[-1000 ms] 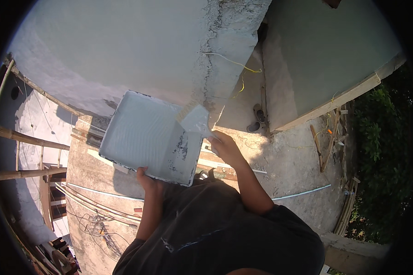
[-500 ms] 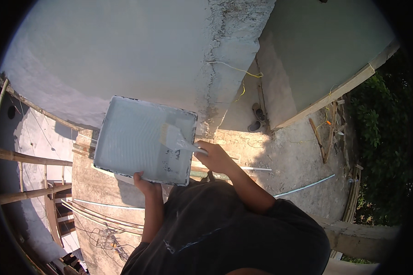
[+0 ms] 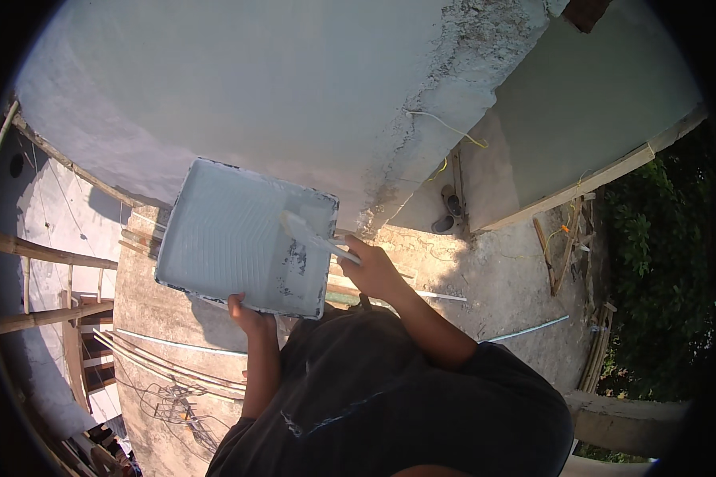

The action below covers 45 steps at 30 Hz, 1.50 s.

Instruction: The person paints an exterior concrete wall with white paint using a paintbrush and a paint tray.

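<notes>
A paint tray (image 3: 215,246) with a ribbed bed and dark-smeared rim holds pale blue-grey paint. My left hand (image 3: 250,316) grips its near edge, thumb over the rim and the other fingers hidden beneath. In my right hand (image 3: 363,268), closed at the tray's right side, is a paintbrush (image 3: 314,238) gripped by the handle. Its bristles point left, over or against the tray's surface; whether they touch the paint I cannot tell. Just beyond the tray rises a wall (image 3: 254,95) coated in pale blue-grey, with a rough, unfinished strip along its right edge.
A pair of dark shoes (image 3: 449,209) lies by the doorway-like gap. Yellow string (image 3: 461,137) hangs from the wall. Bamboo poles (image 3: 52,258) run along the left. Tangled wire (image 3: 179,409) and long sticks lie on the concrete ledge (image 3: 139,306). Green foliage (image 3: 652,238) stands at the right.
The brush has turned in my right hand, so its broad face shows narrower. The tray has shifted slightly left in view, while the wall's corner appears farther right.
</notes>
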Motion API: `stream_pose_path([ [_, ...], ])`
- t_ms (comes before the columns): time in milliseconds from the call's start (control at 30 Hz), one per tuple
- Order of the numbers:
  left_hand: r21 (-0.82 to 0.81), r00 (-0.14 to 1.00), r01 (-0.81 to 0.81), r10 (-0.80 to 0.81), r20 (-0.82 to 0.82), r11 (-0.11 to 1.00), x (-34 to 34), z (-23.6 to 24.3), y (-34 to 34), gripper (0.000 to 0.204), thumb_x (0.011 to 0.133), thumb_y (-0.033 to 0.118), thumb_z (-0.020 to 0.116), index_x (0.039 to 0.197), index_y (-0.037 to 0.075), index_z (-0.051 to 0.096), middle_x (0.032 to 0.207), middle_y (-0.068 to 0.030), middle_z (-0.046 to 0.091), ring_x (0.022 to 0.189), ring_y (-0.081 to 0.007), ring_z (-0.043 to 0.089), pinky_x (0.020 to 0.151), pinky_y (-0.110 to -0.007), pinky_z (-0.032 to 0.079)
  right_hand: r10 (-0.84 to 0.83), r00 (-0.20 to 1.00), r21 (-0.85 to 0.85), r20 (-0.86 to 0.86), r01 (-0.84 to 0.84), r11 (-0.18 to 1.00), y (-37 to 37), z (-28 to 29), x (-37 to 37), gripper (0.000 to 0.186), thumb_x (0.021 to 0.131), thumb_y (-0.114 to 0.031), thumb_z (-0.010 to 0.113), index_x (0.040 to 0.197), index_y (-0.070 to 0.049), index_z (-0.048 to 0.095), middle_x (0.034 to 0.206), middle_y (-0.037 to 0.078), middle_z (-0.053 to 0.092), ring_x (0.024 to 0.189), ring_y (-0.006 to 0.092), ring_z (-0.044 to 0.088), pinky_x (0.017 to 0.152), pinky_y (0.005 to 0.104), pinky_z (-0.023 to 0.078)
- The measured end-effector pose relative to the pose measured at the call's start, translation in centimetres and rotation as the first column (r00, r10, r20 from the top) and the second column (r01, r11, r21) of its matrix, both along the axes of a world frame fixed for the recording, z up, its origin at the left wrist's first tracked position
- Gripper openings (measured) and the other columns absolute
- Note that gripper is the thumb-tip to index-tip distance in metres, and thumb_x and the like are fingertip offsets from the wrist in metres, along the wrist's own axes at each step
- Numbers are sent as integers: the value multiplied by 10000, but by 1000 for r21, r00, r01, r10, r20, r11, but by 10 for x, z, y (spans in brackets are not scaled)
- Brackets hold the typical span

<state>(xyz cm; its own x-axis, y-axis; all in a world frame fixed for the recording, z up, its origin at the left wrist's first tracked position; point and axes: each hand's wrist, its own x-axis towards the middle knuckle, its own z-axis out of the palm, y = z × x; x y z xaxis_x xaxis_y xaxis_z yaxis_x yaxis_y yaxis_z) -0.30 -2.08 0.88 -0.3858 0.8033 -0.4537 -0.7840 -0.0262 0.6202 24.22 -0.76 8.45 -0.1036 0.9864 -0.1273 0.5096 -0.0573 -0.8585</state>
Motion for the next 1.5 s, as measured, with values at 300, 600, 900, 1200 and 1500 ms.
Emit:
stream_pose_path([
  [300, 31, 995, 90, -91, 39, 995, -25, -9, 6, 554, 727, 215, 436, 1244, 14, 448, 1215, -136, 493, 1155, -314, 483, 981, -469, 394, 59, 994, -40, 95, -56, 998, -14, -16, -26, 359, 837, -221, 594, 1173, -96, 569, 759, 202, 636, 701, 354, 628, 654, 415, 480],
  [600, 110, 991, 67, -53, -123, 992, -33, -17, 4, 477, 753, 174, 434, 1188, -21, 458, 1164, -145, 497, 1103, -331, 498, 927, -485, 439, -97, 985, 37, 141, 92, 995, -13, -1, -30, 361, 842, -231, 568, 1182, -111, 580, 705, 204, 619, 686, 387, 613, 633, 439, 473],
  [900, 80, 987, 136, -142, 74, 988, -28, -1, 12, 567, 717, 187, 437, 1253, 3, 428, 1204, -140, 482, 1136, -332, 482, 964, -489, 418, 4, 981, -16, 194, -1, 1000, -35, -21, -35, 348, 838, -266, 566, 1151, -122, 609, 765, 196, 641, 763, 380, 627, 706, 459, 484],
  [1200, 72, 990, 141, -143, 21, 987, -15, -4, 10, 585, 700, 209, 453, 1249, 8, 445, 1210, -140, 484, 1152, -322, 463, 983, -462, 388, -80, 977, -166, 199, 114, 979, -20, -5, -10, 377, 826, -245, 543, 1182, -124, 570, 804, 205, 648, 770, 390, 629, 716, 464, 490],
  [1500, 90, 995, 77, -70, -74, 993, -18, 2, 6, 512, 748, 197, 432, 1218, -3, 460, 1173, -138, 496, 1135, -306, 480, 962, -456, 411, -25, 982, -99, 188, 44, 994, 7, -12, -11, 378, 830, -237, 540, 1176, -87, 556, 756, 209, 638, 755, 395, 625, 695, 487, 486],
])
